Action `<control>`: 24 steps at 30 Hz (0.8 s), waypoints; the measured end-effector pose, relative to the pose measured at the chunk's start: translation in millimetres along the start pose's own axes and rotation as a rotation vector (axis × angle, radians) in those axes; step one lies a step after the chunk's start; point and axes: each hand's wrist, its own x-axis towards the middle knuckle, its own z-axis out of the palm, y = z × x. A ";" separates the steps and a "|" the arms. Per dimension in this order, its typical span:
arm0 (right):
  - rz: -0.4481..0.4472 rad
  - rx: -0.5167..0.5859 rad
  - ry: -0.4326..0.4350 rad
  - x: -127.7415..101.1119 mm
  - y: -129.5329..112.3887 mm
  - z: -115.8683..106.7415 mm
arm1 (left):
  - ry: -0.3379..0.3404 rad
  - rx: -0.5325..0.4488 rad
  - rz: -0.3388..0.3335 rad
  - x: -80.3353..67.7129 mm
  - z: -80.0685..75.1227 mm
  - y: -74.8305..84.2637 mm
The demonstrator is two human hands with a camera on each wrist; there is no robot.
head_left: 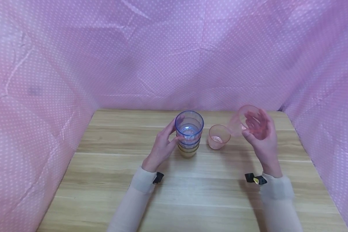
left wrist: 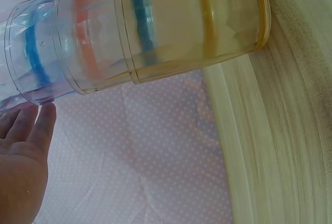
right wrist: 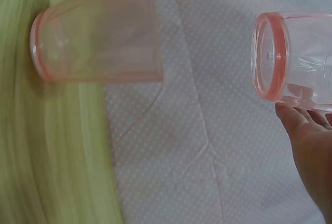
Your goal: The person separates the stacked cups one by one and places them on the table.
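Observation:
A tall stack of nested see-through cups [head_left: 188, 130] stands upright on the table, a blue-rimmed cup on top and amber cups [left wrist: 171, 32] at the bottom. My left hand [head_left: 159, 148] grips the stack's upper part from the left, thumb in front and fingers behind. In the left wrist view, fingertips touch the cup wall near a rim. A single pink cup [head_left: 218, 138] sits mouth up just right of the stack. Raised above the table, another pink cup [right wrist: 306, 47] is held in my right hand [head_left: 264, 140], thumb at its near side; it looks blurred in the head view.
The wooden table [head_left: 104, 180] has its far edge close behind the cups. Pink dotted cloth [head_left: 150, 64] hangs at the back and both sides. Dark straps [head_left: 158, 178] are worn at both wrists over light sleeves.

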 end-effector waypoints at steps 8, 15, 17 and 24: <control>0.065 -0.029 0.008 -6.8 3.2 -16.4 | -0.004 -0.012 0.009 -0.8 -0.7 -1.4; 0.138 -0.159 0.021 -11.8 6.3 -30.1 | 0.010 -0.019 0.038 -0.6 0.2 -2.3; 0.143 -0.175 0.013 -12.7 7.6 -34.5 | 0.011 -0.018 0.038 -0.3 0.5 -2.3; 0.100 -0.240 -0.026 -13.8 15.9 -49.7 | 0.015 -0.021 0.039 1.3 0.5 -1.7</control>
